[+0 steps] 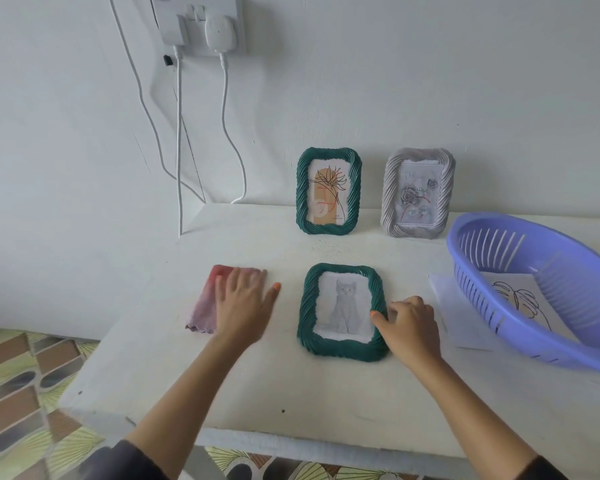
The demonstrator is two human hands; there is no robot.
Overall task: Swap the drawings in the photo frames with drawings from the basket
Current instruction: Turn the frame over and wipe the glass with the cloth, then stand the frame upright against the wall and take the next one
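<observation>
A green frame (342, 349) with a grey cat drawing lies flat in the middle of the white table. My right hand (409, 323) touches its right edge, thumb on the rim, fingers curled. My left hand (245, 303) rests flat, fingers spread, on a pink cloth (205, 303) to the left. Two frames stand against the wall: a green frame (329, 191) with a flower drawing and a grey frame (417, 192) with a rose drawing. A purple basket (499, 317) at the right, tilted, holds a leaf line drawing (515, 294).
A white sheet of paper (458, 317) lies under the basket's left side. White cables (179, 150) hang from a wall socket (201, 22) down to the table's back left. The table (257, 393) ends at the left and front over a patterned floor (18, 386).
</observation>
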